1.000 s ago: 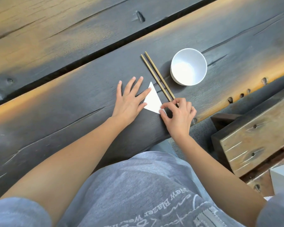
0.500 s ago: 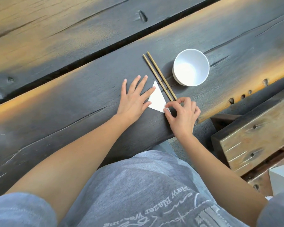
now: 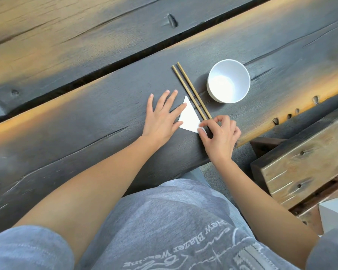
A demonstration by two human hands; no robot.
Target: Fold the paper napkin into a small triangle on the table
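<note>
A white paper napkin (image 3: 190,117), folded into a small triangle, lies flat on the dark wooden table (image 3: 98,117) near its front edge. My left hand (image 3: 161,116) rests flat with fingers spread, its index finger and thumb pressing the napkin's left side. My right hand (image 3: 220,136) pinches the napkin's lower right corner between thumb and index finger, the other fingers curled. That corner is partly hidden by my fingers.
Two wooden chopsticks (image 3: 189,90) lie side by side just right of the napkin, their near ends under my right hand. A white bowl (image 3: 228,80) stands beyond them. A wooden bench (image 3: 304,152) sits lower right, past the table edge.
Both hands stay on the napkin. My left hand's fingers have shifted slightly and my right hand's pinch sits a little further along the lower right corner. The napkin remains flat.
</note>
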